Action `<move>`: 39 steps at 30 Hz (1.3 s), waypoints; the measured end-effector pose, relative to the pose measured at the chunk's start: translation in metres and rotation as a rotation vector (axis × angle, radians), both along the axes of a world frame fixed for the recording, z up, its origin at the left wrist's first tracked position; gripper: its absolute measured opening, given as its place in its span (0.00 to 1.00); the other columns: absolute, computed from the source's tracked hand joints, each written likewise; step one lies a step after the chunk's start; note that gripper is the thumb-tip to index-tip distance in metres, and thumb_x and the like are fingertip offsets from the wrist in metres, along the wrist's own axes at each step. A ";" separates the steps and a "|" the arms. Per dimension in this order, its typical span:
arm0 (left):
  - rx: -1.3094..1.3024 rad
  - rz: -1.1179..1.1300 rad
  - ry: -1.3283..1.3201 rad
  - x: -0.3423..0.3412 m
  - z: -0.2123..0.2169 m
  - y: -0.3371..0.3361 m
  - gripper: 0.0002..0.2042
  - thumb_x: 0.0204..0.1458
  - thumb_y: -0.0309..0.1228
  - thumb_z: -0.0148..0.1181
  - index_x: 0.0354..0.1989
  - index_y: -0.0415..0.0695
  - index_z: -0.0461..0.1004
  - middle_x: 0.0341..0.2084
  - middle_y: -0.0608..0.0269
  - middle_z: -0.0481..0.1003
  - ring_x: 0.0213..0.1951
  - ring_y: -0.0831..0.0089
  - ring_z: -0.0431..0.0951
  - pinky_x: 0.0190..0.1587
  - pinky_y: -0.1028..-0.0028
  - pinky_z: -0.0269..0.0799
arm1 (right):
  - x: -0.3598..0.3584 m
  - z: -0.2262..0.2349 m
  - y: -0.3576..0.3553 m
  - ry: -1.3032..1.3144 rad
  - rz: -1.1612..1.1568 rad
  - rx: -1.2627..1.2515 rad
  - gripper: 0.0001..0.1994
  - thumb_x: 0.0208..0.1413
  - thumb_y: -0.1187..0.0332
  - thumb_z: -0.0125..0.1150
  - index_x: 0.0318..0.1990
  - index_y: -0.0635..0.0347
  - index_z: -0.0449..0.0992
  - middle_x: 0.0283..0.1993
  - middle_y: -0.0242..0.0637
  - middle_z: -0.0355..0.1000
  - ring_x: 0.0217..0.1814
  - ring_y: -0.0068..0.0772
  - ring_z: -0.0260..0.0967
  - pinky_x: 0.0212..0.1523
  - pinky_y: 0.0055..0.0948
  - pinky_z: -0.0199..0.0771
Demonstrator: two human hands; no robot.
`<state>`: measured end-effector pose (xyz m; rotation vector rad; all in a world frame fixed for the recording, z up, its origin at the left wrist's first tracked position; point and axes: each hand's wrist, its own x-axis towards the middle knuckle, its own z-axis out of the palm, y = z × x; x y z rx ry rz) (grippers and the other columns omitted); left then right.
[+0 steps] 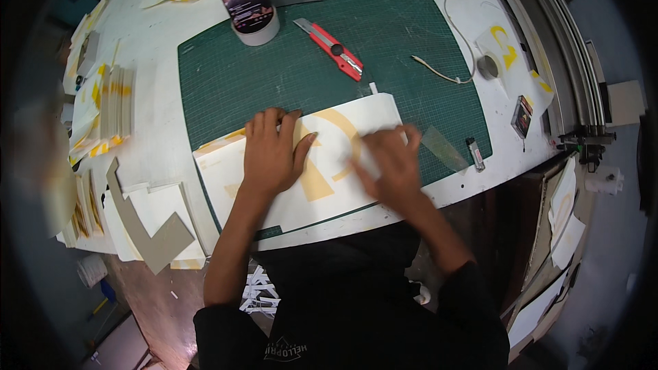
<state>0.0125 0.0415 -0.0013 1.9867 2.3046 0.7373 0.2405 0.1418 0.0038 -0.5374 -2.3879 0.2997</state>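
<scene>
1. White table: its curved near edge runs close before the person, and its left end falls away into blur.
2. Green cutting mat: grid surface shows beyond the white sheet, between its far edge and the red cutter, and only as a thin margin at the near side.
3. White sheet: lies on the mat beneath both hands, its near edge just inside the table's; yellow printing is partly covered by the left hand.
4. Left hand: palm down on the sheet near its far edge — fingers together, thumb spread away from them.
5. Right hand: over the sheet's right end, blurred; I cannot tell whether finger and thumb meet, or on what.
6. Grey angled card: overhangs the table's left near edge.
7. Phone: upright in a white roll — its top cut off by the view.
8. Lighter: near the mat's right edge.
</scene>
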 end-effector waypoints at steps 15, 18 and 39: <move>-0.075 0.003 0.020 0.002 0.003 0.005 0.22 0.59 0.35 0.67 0.59 0.39 0.75 0.48 0.48 0.70 0.52 0.51 0.69 0.58 0.55 0.63 | 0.001 0.013 0.128 -0.369 0.037 -0.383 0.14 0.56 0.66 0.75 0.49 0.60 0.87 0.46 0.40 0.79 0.51 0.43 0.75 0.53 0.42 0.73; -0.064 -0.004 0.016 0.002 0.003 0.006 0.22 0.59 0.35 0.67 0.59 0.39 0.75 0.47 0.48 0.69 0.52 0.52 0.69 0.58 0.55 0.62 | 0.000 0.017 0.125 -0.362 0.025 -0.471 0.15 0.54 0.65 0.77 0.48 0.60 0.87 0.46 0.40 0.79 0.53 0.42 0.74 0.57 0.42 0.70; 0.023 -0.008 0.041 0.001 0.001 0.005 0.22 0.57 0.39 0.70 0.56 0.40 0.78 0.44 0.54 0.70 0.47 0.58 0.69 0.52 0.59 0.63 | -0.001 0.016 0.110 -0.182 0.021 -0.391 0.10 0.54 0.71 0.77 0.40 0.63 0.82 0.37 0.36 0.79 0.38 0.32 0.75 0.43 0.35 0.73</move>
